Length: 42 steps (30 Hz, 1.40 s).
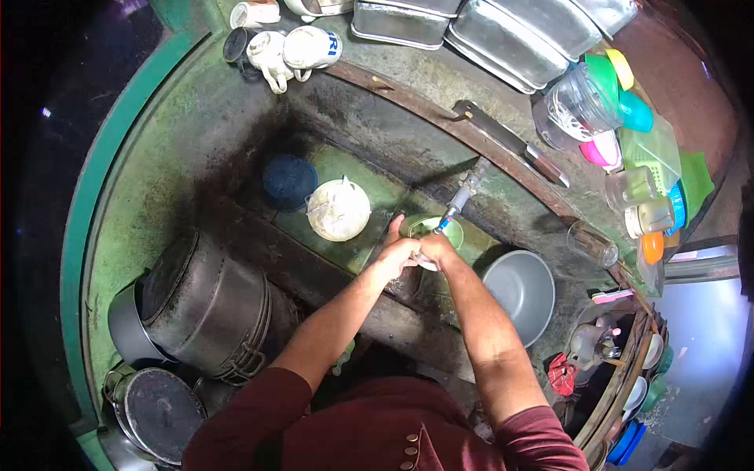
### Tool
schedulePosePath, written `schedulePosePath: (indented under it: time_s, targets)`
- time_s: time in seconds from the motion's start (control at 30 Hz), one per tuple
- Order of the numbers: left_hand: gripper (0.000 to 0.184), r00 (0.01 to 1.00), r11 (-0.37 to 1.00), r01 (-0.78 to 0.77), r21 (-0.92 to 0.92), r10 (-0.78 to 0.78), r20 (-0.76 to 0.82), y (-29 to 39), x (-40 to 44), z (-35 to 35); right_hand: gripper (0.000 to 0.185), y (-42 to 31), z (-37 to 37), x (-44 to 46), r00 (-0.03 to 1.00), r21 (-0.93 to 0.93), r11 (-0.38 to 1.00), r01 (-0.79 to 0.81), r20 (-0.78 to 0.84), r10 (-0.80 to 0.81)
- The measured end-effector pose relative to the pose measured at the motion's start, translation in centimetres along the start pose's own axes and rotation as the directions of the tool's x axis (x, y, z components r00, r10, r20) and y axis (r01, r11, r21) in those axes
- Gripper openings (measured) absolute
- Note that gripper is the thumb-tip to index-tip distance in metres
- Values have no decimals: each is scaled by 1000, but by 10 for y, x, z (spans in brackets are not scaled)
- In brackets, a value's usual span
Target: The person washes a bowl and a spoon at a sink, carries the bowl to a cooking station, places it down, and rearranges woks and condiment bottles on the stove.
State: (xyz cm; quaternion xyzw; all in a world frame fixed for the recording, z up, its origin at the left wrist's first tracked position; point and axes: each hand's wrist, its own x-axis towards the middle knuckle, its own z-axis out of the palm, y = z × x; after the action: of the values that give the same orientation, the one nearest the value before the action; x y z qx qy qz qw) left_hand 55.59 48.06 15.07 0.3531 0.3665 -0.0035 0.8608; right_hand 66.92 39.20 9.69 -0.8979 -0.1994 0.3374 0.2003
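Observation:
Just below the tap [459,204], my two hands meet over the sink. My left hand [399,253] is partly closed, with one digit sticking up and the others curled toward the right hand. My right hand [438,250] is closed and bent downward. Between them shows a small pale thing [426,263], mostly hidden by the fingers. A light green bowl [452,228] sits under the tap, right behind my hands. To the right is a grey basin [522,294]; left of my hands stands a white container [339,210] with a pale bag or cloth on it.
A dark blue tub [289,182] stands at the sink's far left. Large blackened pots [204,306] lie at the left. On the ledge are mugs [312,49], metal pans [510,39], a cleaver [510,137] and plastic cups [632,188]. A dish rack [620,377] is at the right.

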Motion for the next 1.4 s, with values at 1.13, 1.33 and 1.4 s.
schedulePosePath:
  time_s: [1.13, 1.33, 1.4]
  targets:
    - [96, 997, 997, 60, -53, -62, -36, -3, -5, -2, 54, -19, 2, -18, 956, -325, 899, 293, 72, -286]
    - [97, 999, 1000, 8, 5, -7, -32, 5, -7, 6, 43, -36, -17, -36, 975, -166, 966, 201, -61, -213]
    - [97, 999, 999, -33, -9, 33, -18, -1, -5, 3, 45, -46, -38, -43, 977, -254, 943, 214, 37, -211]
